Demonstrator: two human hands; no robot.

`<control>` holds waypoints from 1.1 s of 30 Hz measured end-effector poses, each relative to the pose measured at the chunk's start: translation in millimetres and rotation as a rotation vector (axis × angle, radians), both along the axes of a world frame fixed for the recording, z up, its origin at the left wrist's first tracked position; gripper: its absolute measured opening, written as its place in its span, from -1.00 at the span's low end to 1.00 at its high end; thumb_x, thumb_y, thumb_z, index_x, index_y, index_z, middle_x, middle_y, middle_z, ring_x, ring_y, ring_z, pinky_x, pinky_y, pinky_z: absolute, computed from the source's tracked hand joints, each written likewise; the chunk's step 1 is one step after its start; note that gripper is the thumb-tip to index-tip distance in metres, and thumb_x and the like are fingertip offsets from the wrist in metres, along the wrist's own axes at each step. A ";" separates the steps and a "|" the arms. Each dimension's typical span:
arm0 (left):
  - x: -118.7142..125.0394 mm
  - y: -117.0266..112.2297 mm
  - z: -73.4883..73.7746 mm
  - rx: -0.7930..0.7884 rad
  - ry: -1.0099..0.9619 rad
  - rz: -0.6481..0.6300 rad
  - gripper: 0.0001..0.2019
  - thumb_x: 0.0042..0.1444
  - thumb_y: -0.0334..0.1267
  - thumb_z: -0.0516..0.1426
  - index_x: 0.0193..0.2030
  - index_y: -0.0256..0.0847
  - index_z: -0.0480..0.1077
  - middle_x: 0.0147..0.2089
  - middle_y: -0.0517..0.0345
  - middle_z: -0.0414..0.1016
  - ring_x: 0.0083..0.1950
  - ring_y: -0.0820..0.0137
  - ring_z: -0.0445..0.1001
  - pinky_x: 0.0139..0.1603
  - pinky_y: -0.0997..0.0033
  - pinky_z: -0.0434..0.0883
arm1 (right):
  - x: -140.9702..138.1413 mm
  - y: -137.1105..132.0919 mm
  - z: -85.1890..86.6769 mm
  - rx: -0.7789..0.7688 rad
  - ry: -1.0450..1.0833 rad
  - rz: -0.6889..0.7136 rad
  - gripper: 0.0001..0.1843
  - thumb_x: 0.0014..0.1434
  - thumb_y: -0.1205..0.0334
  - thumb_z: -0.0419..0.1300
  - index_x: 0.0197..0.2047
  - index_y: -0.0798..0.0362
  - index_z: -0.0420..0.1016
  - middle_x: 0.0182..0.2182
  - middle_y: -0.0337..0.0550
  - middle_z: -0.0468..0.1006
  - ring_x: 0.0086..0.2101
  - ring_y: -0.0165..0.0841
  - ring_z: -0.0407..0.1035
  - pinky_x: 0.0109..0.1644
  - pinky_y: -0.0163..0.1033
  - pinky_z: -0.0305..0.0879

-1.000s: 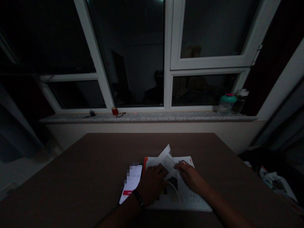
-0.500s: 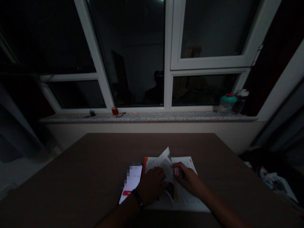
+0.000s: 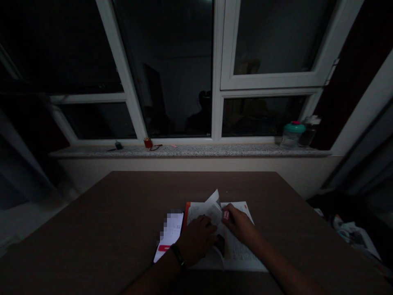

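An open book (image 3: 245,254) with printed pages lies on the table in front of me. One loose-standing page (image 3: 214,205) rises from its middle and curls over to the left. My left hand (image 3: 196,239), a dark band on its wrist, bends its fingers over the left side and holds this curled page; its fingertips are partly lost in shadow. Between the thumb and fingers of my right hand (image 3: 241,223) is a small pink block-like object (image 3: 226,215) with a dark mark, touching or close to the raised page. Its exact kind is unclear.
A lit phone (image 3: 170,233) lies left of the book on the brown table (image 3: 138,196). On the stone windowsill (image 3: 196,151) stand a green-lidded bottle (image 3: 291,135), a clear bottle (image 3: 309,131) and a small red jar (image 3: 147,142). Papers (image 3: 356,235) are piled at the right.
My right hand has shifted slightly up and left with the pink object, closer to the raised page. My left hand stays almost in place.
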State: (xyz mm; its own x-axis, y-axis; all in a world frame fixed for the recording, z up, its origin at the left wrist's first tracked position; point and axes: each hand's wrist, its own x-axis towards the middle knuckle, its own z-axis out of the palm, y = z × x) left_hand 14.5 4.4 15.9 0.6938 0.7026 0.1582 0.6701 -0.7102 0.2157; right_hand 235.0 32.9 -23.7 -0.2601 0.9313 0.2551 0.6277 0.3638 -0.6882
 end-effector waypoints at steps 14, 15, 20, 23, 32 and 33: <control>0.8 -1.4 3.9 -0.041 0.003 0.004 -0.80 0.33 -0.23 0.13 0.06 -0.12 0.40 0.07 0.05 0.38 0.09 0.18 0.31 0.08 0.20 0.32 | 0.6 -13.4 -0.5 -0.078 -0.027 0.113 -0.73 0.17 0.28 0.16 -0.05 -0.03 0.27 -0.34 -0.24 0.49 -0.32 -0.33 0.41 -0.29 -0.33 0.22; 0.9 -1.6 4.2 -0.044 0.001 0.005 -0.80 0.32 -0.24 0.14 0.06 -0.12 0.41 0.07 0.05 0.38 0.09 0.18 0.31 0.08 0.20 0.33 | 0.1 -10.3 -0.3 -0.068 -0.025 0.091 -0.74 0.17 0.29 0.15 -0.05 -0.03 0.27 -0.34 -0.24 0.49 -0.32 -0.33 0.41 -0.28 -0.33 0.22; 1.4 -2.2 5.3 -0.049 0.007 0.014 -0.77 0.31 -0.25 0.15 0.09 -0.11 0.40 0.11 0.06 0.37 0.11 0.18 0.30 0.11 0.20 0.31 | -1.5 0.0 -0.5 -0.042 0.005 0.050 -0.78 0.18 0.30 0.13 -0.08 -0.01 0.27 -0.31 -0.20 0.51 -0.28 -0.32 0.42 -0.25 -0.32 0.24; 0.8 -2.0 4.8 -0.050 0.015 0.011 -0.79 0.32 -0.25 0.15 0.06 -0.12 0.41 0.11 0.05 0.37 0.12 0.18 0.30 0.11 0.21 0.31 | -0.6 -6.9 0.4 -0.060 -0.004 0.079 -0.72 0.18 0.32 0.13 -0.03 -0.02 0.27 -0.27 -0.19 0.52 -0.25 -0.31 0.43 -0.22 -0.31 0.25; -0.8 -0.4 -1.8 -0.019 -0.024 -0.010 -0.82 0.34 -0.22 0.12 0.04 -0.13 0.40 0.05 0.06 0.38 0.08 0.19 0.31 0.08 0.22 0.31 | -0.3 -13.1 2.7 -0.018 -0.045 0.120 -0.74 0.19 0.33 0.12 -0.03 -0.02 0.29 -0.21 -0.14 0.51 -0.19 -0.28 0.42 -0.16 -0.28 0.27; -0.6 -0.8 -0.4 -0.019 -0.019 -0.012 -0.82 0.34 -0.23 0.12 0.04 -0.13 0.40 0.05 0.06 0.38 0.08 0.20 0.30 0.08 0.23 0.31 | -1.1 -9.2 2.3 -0.002 -0.042 0.097 -0.74 0.20 0.33 0.11 -0.03 -0.01 0.29 -0.21 -0.13 0.51 -0.18 -0.27 0.42 -0.15 -0.27 0.27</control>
